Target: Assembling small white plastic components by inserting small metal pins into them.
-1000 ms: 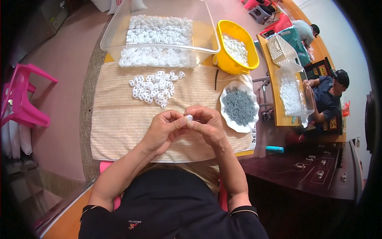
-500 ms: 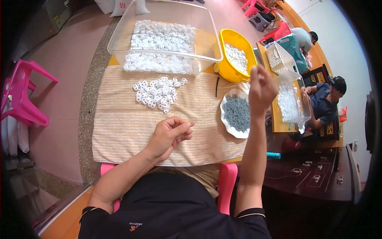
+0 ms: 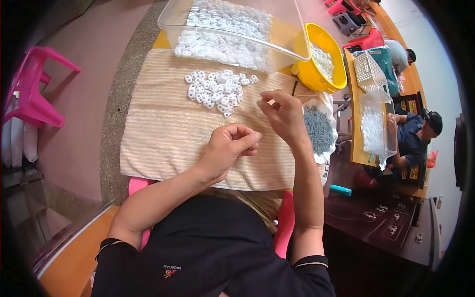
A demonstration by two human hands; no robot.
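Note:
My left hand [image 3: 230, 152] is above the striped towel [image 3: 163, 126], thumb pressed against curled fingers. Anything in that pinch is too small or hidden to make out. My right hand [image 3: 284, 118] hovers just right of it, fingers bent and tips drawn together, pointing left. What they hold, if anything, cannot be seen. Beyond both hands lies a loose pile of small white oval pieces [image 3: 217, 90], each with two holes. By my right wrist, a white wavy-edged plate [image 3: 333, 126] is heaped with thin dark-grey pieces [image 3: 316, 131] resembling screws.
A clear plastic bin [image 3: 287, 44] with many white pieces stands at the far edge. Beside it are a yellow basin [image 3: 340, 62] of white pieces and a thin black strip [image 3: 295, 88]. A turquoise cylinder [image 3: 341, 190] lies right; a co-worker [image 3: 418, 131] sits beyond. A pink stool [image 3: 47, 94] stands left.
My right hand has come down and left from above the grey pieces' plate to beside my left hand. The left hand stays pinched. The view has shifted, so the table appears moved.

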